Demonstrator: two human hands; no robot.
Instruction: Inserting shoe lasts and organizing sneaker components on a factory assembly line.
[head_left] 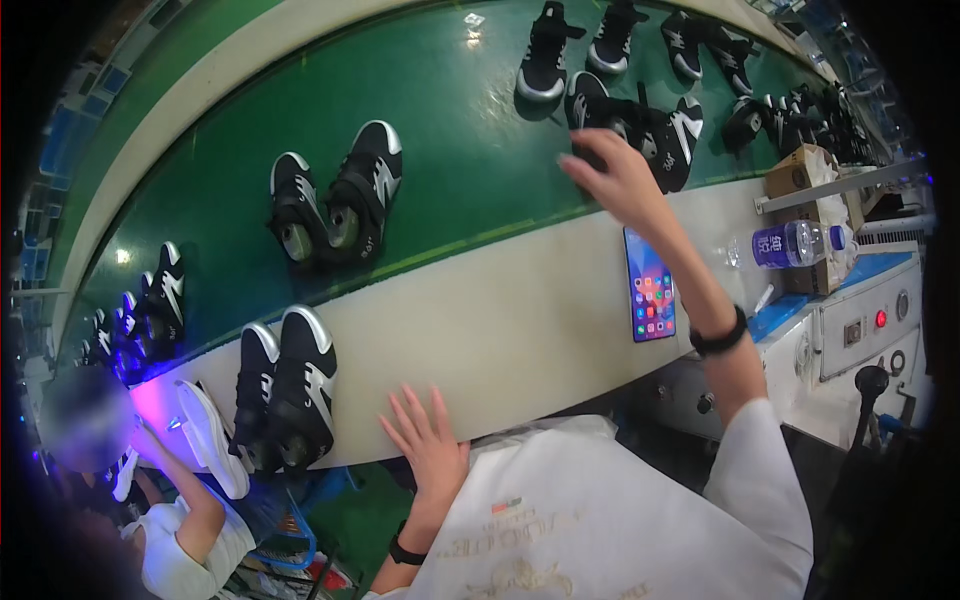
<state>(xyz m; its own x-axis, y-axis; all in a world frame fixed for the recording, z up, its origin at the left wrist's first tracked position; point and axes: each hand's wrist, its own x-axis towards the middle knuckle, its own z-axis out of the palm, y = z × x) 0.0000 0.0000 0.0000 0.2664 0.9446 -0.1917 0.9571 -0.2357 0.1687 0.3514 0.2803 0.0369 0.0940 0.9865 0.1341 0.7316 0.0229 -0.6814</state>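
My left hand point(428, 447) lies flat on the edge of the pale worktop, fingers spread, holding nothing. My right hand point(622, 180) is stretched out over the green conveyor belt point(470, 150), thumb and fingers apart. It is nearest a pair of black and silver sneakers, and partly covers them: one shoe point(588, 97) shows beyond the fingers, the other point(677, 140) to the right. Whether the fingers touch the shoes cannot be made out. Close to my left hand, a pair of black sneakers point(305, 385) with silver toes stands on the worktop point(480, 310).
Another sneaker pair point(365, 190) stands on the belt, with more at the far right and left. A lit phone point(650, 290) and a water bottle point(790, 245) lie right, near a cardboard box point(790, 172). A co-worker point(200, 530) sits left, beside white soles point(212, 440).
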